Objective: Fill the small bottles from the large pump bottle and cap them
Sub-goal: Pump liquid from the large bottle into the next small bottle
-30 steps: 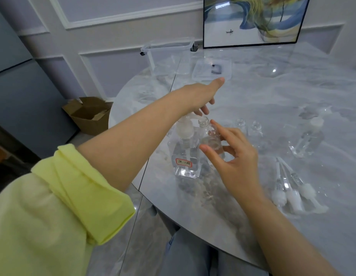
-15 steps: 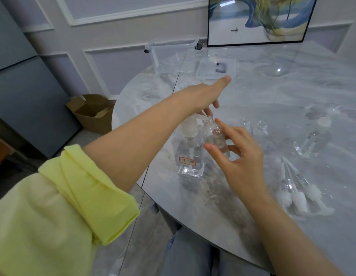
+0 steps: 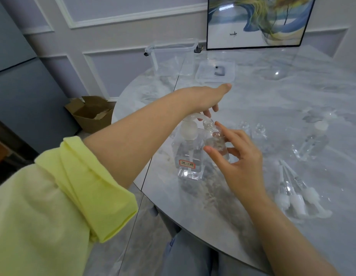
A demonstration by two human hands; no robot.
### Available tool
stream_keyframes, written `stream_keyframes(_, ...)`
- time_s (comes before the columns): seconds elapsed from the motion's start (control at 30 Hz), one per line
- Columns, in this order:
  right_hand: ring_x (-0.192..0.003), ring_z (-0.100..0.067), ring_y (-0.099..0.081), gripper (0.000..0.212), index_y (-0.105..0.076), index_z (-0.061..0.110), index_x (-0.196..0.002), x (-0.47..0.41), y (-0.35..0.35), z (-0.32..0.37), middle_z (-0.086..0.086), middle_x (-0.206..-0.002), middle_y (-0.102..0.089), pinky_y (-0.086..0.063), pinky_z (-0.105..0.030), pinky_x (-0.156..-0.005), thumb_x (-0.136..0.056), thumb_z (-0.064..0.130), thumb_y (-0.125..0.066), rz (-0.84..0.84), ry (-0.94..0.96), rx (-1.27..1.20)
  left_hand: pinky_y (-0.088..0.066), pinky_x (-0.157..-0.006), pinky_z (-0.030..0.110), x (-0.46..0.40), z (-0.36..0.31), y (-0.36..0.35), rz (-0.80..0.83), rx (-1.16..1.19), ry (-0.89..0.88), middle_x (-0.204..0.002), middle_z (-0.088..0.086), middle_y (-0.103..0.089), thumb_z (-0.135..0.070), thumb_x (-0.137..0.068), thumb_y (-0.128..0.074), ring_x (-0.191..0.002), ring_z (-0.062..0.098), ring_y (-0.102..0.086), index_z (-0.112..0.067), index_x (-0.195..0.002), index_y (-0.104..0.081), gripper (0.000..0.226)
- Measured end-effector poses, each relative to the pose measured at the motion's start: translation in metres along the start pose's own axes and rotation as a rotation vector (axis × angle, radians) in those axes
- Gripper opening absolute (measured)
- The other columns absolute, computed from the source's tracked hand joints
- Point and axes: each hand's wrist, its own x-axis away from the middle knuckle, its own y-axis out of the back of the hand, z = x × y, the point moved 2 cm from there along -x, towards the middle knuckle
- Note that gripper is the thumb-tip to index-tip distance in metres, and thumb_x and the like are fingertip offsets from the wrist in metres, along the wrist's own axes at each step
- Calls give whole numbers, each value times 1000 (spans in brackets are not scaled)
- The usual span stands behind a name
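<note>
A: What is the biggest thing here?

B: The round marble bench (image 3: 252,120), filling the view from 12 to 4 o'clock. Against the wall at 12 o'clock leans a framed picture (image 3: 258,20), and on the floor at 9 o'clock sits an open cardboard box (image 3: 89,114).

A: And on the bench?

B: At the far edge, about 12 o'clock, a clear plastic tub (image 3: 173,56) with its lid (image 3: 215,73) lying just beside it. Near the middle stands the large pump bottle (image 3: 190,154), clear, with a red-edged label.

A: The hands?

B: The left hand (image 3: 205,98) reaches over the pump bottle, fingers pressing down on the pump head (image 3: 190,124); the fingers are fairly straight. The right hand (image 3: 238,156) grips a small bottle (image 3: 214,139), tilted, with its open neck right under the pump spout.

A: Other bottles?

B: Two more small open bottles (image 3: 244,127) stand at 2 o'clock of the held one. Farther out, at 3 o'clock, a capped bottle (image 3: 312,144). At 4 o'clock, three loose pump caps (image 3: 296,196) with tubes lie side by side.
</note>
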Motion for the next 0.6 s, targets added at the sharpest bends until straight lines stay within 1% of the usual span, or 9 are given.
stream_keyframes(0.07, -100, -5, -62, 60, -62, 17, -137, 0, -1, -1, 10, -108, -61, -54, -13, -83, -85, 44, -72, -2, 2, 6, -38, -89, 39, 0, 5, -1, 14, 35, 12, -111, 3, -72, -73, -99, -14, -108, 24, -64, -20, -118, -69, 79)
stream_keyframes(0.17, -100, -11, -64, 59, -63, 13, -137, 1, -1, -2, 5, -108, -63, -59, -23, -83, -85, 40, -74, -5, -1, 18, -37, -80, 36, -4, 10, -7, 44, 29, 55, -113, 4, -70, -75, -98, -15, -91, 16, -62, -20, -119, -69, 79)
stream_keyframes(0.23, -100, -15, -65, 60, -62, 14, -137, 1, 0, -2, 3, -109, -64, -60, -29, -83, -86, 42, -74, -3, 4, 21, -37, -75, 32, -5, 7, -7, 48, 7, 57, -111, 5, -69, -76, -97, -18, -87, 15, -60, -20, -117, -69, 79)
stream_keyframes(0.27, -101, -15, -65, 59, -61, 17, -137, 1, 0, -2, 4, -109, -63, -60, -29, -84, -86, 44, -73, -1, 5, 21, -38, -76, 32, -6, 5, -7, 45, 4, 45, -109, 5, -70, -75, -97, -18, -90, 16, -62, -20, -116, -69, 77)
stream_keyframes(0.33, -102, -11, -64, 58, -59, 22, -137, 0, 1, -1, 11, -110, -62, -59, -26, -86, -86, 45, -72, -1, 9, 27, -40, -88, 36, -5, 5, -5, 18, 28, 8, -106, 3, -72, -72, -99, -19, -100, 21, -65, -21, -114, -70, 74)
stream_keyframes(0.37, -103, -10, -64, 58, -59, 23, -137, 0, 0, -1, 12, -110, -61, -58, -24, -86, -86, 46, -72, -3, 6, 28, -41, -90, 38, -4, 6, -4, 7, 46, 4, -105, 2, -73, -71, -99, -19, -102, 22, -66, -22, -113, -70, 72)
stream_keyframes(0.47, -101, -10, -64, 59, -61, 20, -137, 1, -1, -1, 9, -109, -62, -58, -22, -84, -85, 45, -73, -7, -9, 23, -40, -83, 36, -3, 9, -5, 2, 48, 34, -106, 2, -73, -71, -100, -20, -97, 19, -66, -21, -112, -71, 72)
stream_keyframes(0.5, -101, -10, -64, 59, -61, 21, -137, 2, 0, 0, 9, -109, -62, -58, -21, -84, -85, 45, -73, -9, -11, 14, -40, -86, 37, -3, 8, -6, -1, 26, 30, -105, 2, -72, -70, -100, -19, -98, 20, -65, -21, -112, -71, 72)
stream_keyframes(0.6, -103, -10, -64, 57, -59, 25, -137, 1, 1, 0, 11, -110, -62, -58, -22, -86, -85, 46, -72, -14, 0, 13, -42, -104, 42, -2, 3, -5, -33, 6, -11, -103, 1, -72, -69, -101, -18, -105, 23, -64, -21, -112, -70, 71)
